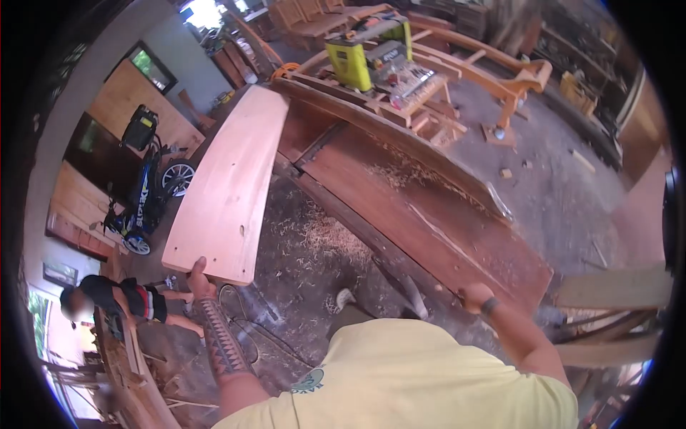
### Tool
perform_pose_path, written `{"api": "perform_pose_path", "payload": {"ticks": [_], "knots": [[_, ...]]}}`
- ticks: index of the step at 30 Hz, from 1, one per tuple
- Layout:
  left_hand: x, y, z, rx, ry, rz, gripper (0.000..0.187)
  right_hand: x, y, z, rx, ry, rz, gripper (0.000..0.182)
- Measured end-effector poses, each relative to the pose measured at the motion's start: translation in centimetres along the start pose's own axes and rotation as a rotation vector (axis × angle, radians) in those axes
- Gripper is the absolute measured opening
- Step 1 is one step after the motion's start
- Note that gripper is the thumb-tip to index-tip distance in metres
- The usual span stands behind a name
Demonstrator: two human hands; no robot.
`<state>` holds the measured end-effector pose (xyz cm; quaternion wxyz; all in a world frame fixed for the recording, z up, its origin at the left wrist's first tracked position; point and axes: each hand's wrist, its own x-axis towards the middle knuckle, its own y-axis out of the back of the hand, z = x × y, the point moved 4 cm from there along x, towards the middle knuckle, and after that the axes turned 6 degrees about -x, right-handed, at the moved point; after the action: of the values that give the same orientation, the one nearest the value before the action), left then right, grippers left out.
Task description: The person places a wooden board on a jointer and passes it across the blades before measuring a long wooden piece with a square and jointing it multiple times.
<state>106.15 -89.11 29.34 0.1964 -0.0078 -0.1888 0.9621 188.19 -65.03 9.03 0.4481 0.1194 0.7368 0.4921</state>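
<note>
A long, pale wooden board (227,171) with a few small dark holes near its lower end slants up and away on the left. My left hand (201,280) grips its near edge, with the thumb on top and the other fingers hidden beneath. At the right, my right hand (474,296) is closed at the lower edge of a reddish-brown wooden workbench (429,232); what its fingers hold, if anything, is hidden. Wood shavings lie on the bench.
A green planer (350,66) stands on a wooden stand behind the bench. Shavings (332,236) and a cable (268,329) lie on the floor. At the left are a motorbike (146,186) and another person (107,297). Stacked planks (611,287) stand at the right.
</note>
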Motion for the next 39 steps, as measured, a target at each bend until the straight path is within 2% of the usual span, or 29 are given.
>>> {"api": "perform_pose_path", "payload": {"ticks": [4,6,8,10,12,13,15,16,17,20,21,22,24,25,27,28,30,32,33,36,37,39], "knots": [[-0.6,0.9,1.2,0.291,-0.184,-0.077,0.051,-2.6,6.6,-1.0,-0.059,-0.023,0.047,0.023],[-1.3,0.3,3.0,0.553,-0.210,-0.147,0.050,-3.6,15.5,-2.8,-0.066,-0.006,0.071,0.025],[-1.3,0.4,3.8,0.637,-0.156,-0.223,0.049,-2.9,24.5,-3.3,-0.036,0.060,0.221,0.028],[-1.2,0.4,3.8,0.647,-0.105,-0.277,0.049,-2.2,35.4,-5.6,0.408,-0.088,0.195,0.029],[-1.5,0.4,3.6,0.578,-0.074,-0.298,0.049,1.2,41.8,-8.5,1.067,0.194,0.573,0.027],[-1.7,0.3,3.7,0.599,-0.063,-0.284,0.051,3.0,44.5,-10.5,0.981,0.241,0.776,0.027],[-1.8,-0.1,4.1,0.535,-0.056,-0.277,0.054,8.0,48.5,-16.7,1.057,0.329,0.983,0.028],[-1.7,-0.1,4.1,0.500,-0.052,-0.270,0.055,11.0,49.8,-20.0,1.226,0.363,0.979,0.029],[-1.5,0.3,3.6,0.455,0.027,-0.271,0.059,14.8,50.6,-22.8,1.244,0.449,0.993,0.029],[-1.7,-0.6,4.2,0.430,-0.019,-0.325,0.058,23.2,52.6,-32.7,1.171,0.652,0.976,0.031],[-2.0,-1.4,5.0,0.592,-0.033,-0.311,0.052,26.8,52.8,-35.0,1.208,0.677,0.863,0.029],[-2.3,-2.5,6.0,0.596,-0.027,-0.351,0.055,29.8,53.2,-37.1,1.242,0.697,0.748,0.028],[-2.6,-4.7,7.5,0.609,-0.016,-0.436,0.062,32.3,55.3,-41.8,0.893,0.646,0.799,0.025],[-2.7,-5.9,7.9,0.621,-0.103,-0.456,0.060,33.6,55.8,-43.6,0.839,0.682,0.795,0.025],[-3.5,-9.0,10.2,0.600,-0.148,-0.482,0.049,36.1,56.1,-46.4,0.730,0.753,0.789,0.026],[-3.8,-10.3,11.2,0.590,-0.174,-0.496,0.044,37.2,56.0,-47.6,0.847,0.739,0.711,0.027],[-3.9,-11.9,11.8,0.534,-0.173,-0.536,0.051,36.7,56.9,-48.6,1.017,0.812,0.702,0.030],[-3.8,-13.0,11.8,0.437,-0.146,-0.549,0.054,36.9,58.7,-48.0,0.763,0.811,0.818,0.031],[-3.6,-13.4,11.6,0.480,-0.196,-0.559,0.055,37.0,59.4,-47.5,0.633,0.802,0.871,0.032],[-2.9,-14.8,12.3,0.667,-0.338,-0.630,0.057,36.6,60.7,-46.9,0.713,0.731,0.754,0.033],[-2.8,-15.2,12.6,0.667,-0.378,-0.634,0.056,35.4,60.9,-47.3,0.843,0.735,0.691,0.034],[-2.4,-16.1,13.6,0.681,-0.440,-0.668,0.056,36.7,61.2,-46.3,0.792,0.723,0.738,0.035]]}}
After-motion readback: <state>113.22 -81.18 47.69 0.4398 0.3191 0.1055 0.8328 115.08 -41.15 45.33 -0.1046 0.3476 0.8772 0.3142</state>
